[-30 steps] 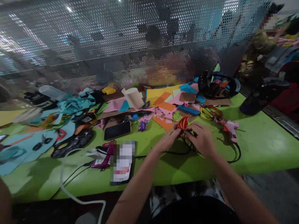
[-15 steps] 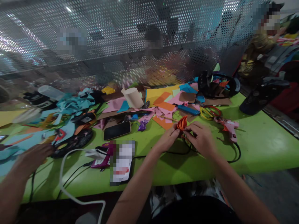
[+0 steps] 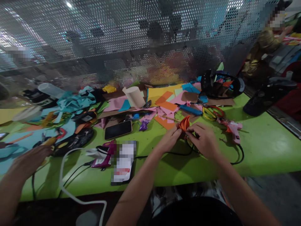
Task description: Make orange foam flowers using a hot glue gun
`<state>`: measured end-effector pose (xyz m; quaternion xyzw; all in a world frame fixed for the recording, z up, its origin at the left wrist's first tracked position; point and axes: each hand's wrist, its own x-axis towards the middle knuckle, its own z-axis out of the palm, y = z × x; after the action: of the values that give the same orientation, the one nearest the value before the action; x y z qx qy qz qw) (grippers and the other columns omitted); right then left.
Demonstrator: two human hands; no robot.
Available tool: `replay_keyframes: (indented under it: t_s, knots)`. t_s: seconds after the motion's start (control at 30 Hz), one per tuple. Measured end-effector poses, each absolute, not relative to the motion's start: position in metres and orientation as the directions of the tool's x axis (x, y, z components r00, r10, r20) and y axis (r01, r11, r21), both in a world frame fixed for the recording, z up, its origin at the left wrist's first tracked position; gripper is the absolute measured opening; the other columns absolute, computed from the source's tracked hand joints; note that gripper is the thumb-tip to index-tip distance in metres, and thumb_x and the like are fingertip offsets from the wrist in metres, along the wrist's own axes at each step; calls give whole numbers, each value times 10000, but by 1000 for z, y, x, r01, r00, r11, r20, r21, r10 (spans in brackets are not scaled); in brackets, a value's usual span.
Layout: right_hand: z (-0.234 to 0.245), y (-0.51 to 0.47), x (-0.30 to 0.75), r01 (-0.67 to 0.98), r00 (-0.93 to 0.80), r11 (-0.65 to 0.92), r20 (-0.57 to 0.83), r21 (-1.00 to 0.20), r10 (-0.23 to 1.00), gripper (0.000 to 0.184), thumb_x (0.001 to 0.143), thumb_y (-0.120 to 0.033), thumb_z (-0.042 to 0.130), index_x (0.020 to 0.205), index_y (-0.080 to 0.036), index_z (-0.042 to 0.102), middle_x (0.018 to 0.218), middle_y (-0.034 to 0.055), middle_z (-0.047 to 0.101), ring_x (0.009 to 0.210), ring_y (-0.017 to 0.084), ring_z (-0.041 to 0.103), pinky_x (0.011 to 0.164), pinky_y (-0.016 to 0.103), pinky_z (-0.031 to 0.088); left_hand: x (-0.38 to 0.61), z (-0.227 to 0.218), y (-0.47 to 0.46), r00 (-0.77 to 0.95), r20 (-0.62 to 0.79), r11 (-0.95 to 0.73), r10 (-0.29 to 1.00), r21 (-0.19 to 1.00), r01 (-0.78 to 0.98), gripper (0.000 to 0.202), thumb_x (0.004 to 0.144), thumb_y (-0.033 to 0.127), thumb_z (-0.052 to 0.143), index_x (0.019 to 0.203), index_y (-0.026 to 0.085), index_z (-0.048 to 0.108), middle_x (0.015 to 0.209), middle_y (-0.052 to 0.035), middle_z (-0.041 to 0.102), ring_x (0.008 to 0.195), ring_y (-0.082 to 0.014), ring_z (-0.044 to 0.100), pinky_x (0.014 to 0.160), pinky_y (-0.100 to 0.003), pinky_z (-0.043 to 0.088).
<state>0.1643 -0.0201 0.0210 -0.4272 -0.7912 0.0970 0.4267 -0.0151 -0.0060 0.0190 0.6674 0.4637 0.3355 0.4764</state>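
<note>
Both of my hands meet over the green table point(image 3: 263, 147) and pinch a small folded orange paper piece point(image 3: 184, 123). My left hand point(image 3: 168, 140) grips its lower left side with closed fingers. My right hand point(image 3: 203, 139) holds its right side, fingers curled round it. A black cable point(image 3: 236, 157) runs under my hands to a pink glue gun point(image 3: 231, 128) just to the right.
Coloured paper scraps point(image 3: 164, 106), scissors point(image 3: 213, 112), a paper roll point(image 3: 134, 96), a black phone point(image 3: 118, 129) and a black bowl of scraps point(image 3: 221, 84) lie behind. Another person's hand point(image 3: 30, 160) rests at the left by a white cable point(image 3: 70, 194). A perforated metal screen point(image 3: 117, 40) backs the table.
Another person's arm has come in from the left and reached to the table. My hands stay on the orange piece, barely shifted.
</note>
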Motion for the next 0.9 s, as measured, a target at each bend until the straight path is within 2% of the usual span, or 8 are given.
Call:
replay_keyframes:
  t_s: [0.27, 0.5, 0.7, 0.9]
  knots:
    - [22, -19, 166, 620, -279, 608, 585, -496, 761, 95, 940, -221, 588, 871, -190, 647, 845, 60, 654, 738, 188, 603, 659, 308, 452, -18, 20, -5, 383, 19, -161, 924, 926, 341, 420, 953, 385, 394, 1258, 142, 550, 1182, -97, 663, 1096, -234, 584, 1044, -376, 425]
    - [18, -17, 166, 637, -307, 611, 572, -470, 760, 103, 956, -227, 560, 894, -203, 638, 865, 68, 650, 788, 207, 612, 693, 321, 459, -23, 26, -4, 392, 31, -227, 919, 856, 464, 335, 925, 396, 461, 1107, 156, 609, 1042, -83, 684, 946, -235, 600, 882, -357, 487]
    - [18, -18, 166, 666, -346, 616, 558, -419, 754, 137, 973, -249, 526, 928, -207, 648, 894, 76, 653, 809, 211, 623, 703, 322, 476, -25, 28, -3, 395, 45, -232, 918, 868, 439, 293, 898, 368, 511, 1060, 158, 636, 975, -64, 682, 932, -224, 593, 843, -325, 491]
    - [18, -19, 164, 665, -342, 622, 571, -414, 746, 134, 979, -235, 524, 929, -199, 643, 893, 74, 651, 792, 204, 622, 679, 307, 460, -23, 27, -3, 379, 17, -196, 925, 876, 440, 227, 888, 322, 466, 988, 170, 602, 944, -57, 673, 851, -203, 592, 784, -320, 498]
